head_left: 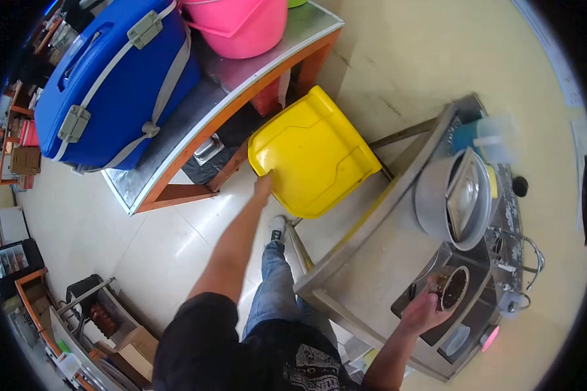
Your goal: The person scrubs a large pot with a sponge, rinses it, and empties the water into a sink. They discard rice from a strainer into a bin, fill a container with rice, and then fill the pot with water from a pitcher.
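Observation:
My left hand (263, 186) reaches out to the near edge of a yellow plastic bin lid (313, 153). The thumb lies at the edge and the other fingers are largely hidden. My right hand (424, 311) is wrapped around a cup (452, 289) with dark, crumbly contents, held over the sink (479, 296). A large metal pot (434, 202) with a shiny metal piece lying in its mouth stands on the steel counter (372, 277), beyond the cup.
A blue cooler box (120, 85) and a pink bucket (241, 29) stand on a metal-topped table (225, 98). A faucet (535, 260) rises behind the sink. A cart with a cardboard box (140, 348) stands at the lower left.

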### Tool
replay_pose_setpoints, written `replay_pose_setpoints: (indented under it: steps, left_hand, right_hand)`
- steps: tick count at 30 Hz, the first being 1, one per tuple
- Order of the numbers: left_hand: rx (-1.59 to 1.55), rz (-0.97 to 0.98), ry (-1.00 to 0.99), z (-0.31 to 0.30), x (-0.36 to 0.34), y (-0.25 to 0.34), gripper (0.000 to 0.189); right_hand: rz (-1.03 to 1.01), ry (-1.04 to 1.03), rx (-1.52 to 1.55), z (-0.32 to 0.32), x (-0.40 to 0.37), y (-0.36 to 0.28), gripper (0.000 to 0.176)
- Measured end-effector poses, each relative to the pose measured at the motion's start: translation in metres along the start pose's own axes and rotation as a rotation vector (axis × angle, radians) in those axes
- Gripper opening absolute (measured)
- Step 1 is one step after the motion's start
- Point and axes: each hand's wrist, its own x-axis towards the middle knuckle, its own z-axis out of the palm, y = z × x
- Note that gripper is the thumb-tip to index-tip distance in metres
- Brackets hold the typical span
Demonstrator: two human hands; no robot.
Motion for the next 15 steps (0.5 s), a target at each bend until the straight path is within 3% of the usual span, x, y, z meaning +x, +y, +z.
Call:
replay_pose_setpoints:
  steps: [3,4,6,9,10,12,14,15]
  left_hand:
    - [-0.081,-0.099,0.317,0.026,-0.001,-0.02,0.05]
    - [-0.093,-0.116,0.316,0.032,0.0,-0.024,0.05]
    - [-0.835,-0.217,0.092,0.041,0.002,-0.036,0.042]
    - [-1.0,-0.238,0.029,0.04,-0.023,-0.031,0.036]
    - [-1.019,-0.245,0.042,0.038,-0.029,-0.03,0.036]
    - [-1.05,-0.216,-0.058,0.031,-0.046,-0.03,0.031]
    - [-0.841,-0.07,0.125,0.037,-0.094,-0.007,0.027]
    - [-0.722,0.161,0.161,0.051,-0.109,-0.006,0.025]
  right_hand:
    - [0.011,-0.081,-0.112,0.064,-0.004,0.001,0.085]
    - [0.05,-0.085,-0.089,0.082,-0.004,0.002,0.091]
    - [0.05,-0.129,-0.089,0.108,-0.005,0.009,0.09]
    - [0.078,-0.211,-0.069,0.142,-0.005,0.016,0.092]
    - [0.043,-0.292,-0.004,0.151,-0.004,0.021,0.083]
    - [-0.018,-0.363,0.084,0.174,-0.008,0.033,0.075]
    - [0.063,-0.395,0.078,0.195,-0.019,0.038,0.075]
    - [0.137,-0.409,0.067,0.206,-0.026,0.038,0.075]
